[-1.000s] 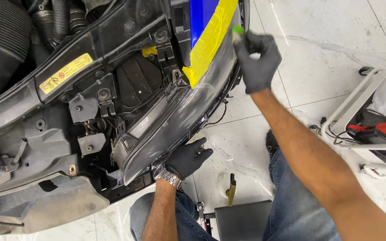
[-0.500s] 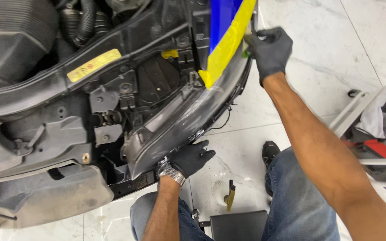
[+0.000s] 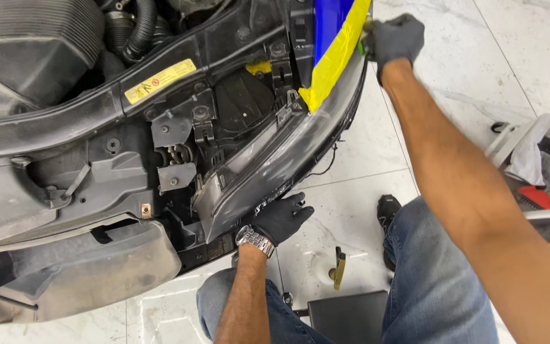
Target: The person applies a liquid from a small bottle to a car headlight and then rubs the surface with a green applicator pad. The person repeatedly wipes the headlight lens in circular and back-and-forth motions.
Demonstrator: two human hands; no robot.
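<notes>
Black gloves cover both hands. Left hand [image 3: 282,218] cups the headlight [image 3: 275,169] underneath, fingers spread. Right hand [image 3: 397,38], far right, pinches something green. One slip could drop the headlight.

This is looking like a car repair or body workshop. A car's front end [image 3: 97,191] is sitting stripped of its bumper, exposing black plastic brackets, bolts and a ribbed air intake hose [image 3: 138,28]. A headlight [image 3: 275,165] is hanging partly out of its mount, and yellow masking tape [image 3: 335,57] is covering the edge of a blue body panel [image 3: 329,19]. The floor [image 3: 479,51] is showing pale, glossy marble-look tiles, with a small tool [image 3: 337,267] lying on it. At the right, a white metal cart frame [image 3: 510,137] is holding rags and supplies. A low black stool [image 3: 348,317] is standing beneath the seated person.
</notes>
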